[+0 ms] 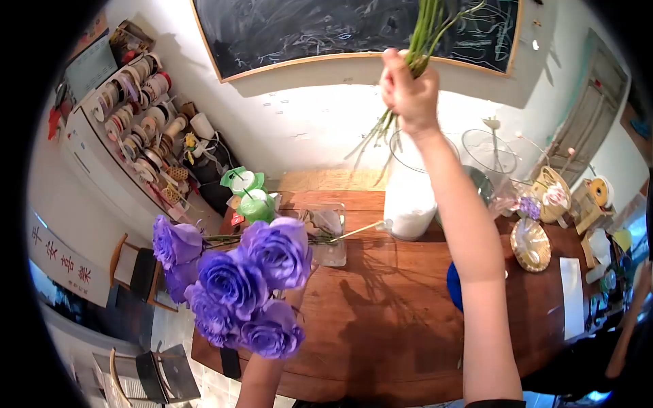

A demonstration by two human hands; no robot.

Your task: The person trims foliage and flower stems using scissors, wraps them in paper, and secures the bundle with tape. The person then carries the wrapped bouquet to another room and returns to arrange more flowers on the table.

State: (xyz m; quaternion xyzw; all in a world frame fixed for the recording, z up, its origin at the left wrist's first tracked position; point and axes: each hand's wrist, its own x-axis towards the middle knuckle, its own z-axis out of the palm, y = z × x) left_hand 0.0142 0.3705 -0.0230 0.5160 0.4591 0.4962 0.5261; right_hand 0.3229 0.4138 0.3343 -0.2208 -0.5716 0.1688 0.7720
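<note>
A bunch of purple roses is held up over the near left of the table, with my left forearm rising beneath it. The blooms hide most of my left hand and its fingers. Raised high in front of the chalkboard, my right hand is wrapped around a bundle of green stems. The bundle's upper end runs out of view, while its thin lower ends fan out below my fist. Below that hand stands a tall glass vase, whitish in its lower part.
The wooden table carries a clear plastic tray, green-wrapped containers, a second glass vase and a woven basket. Ribbon spools line the left wall. Chairs stand at left. Another person's arm shows at far right.
</note>
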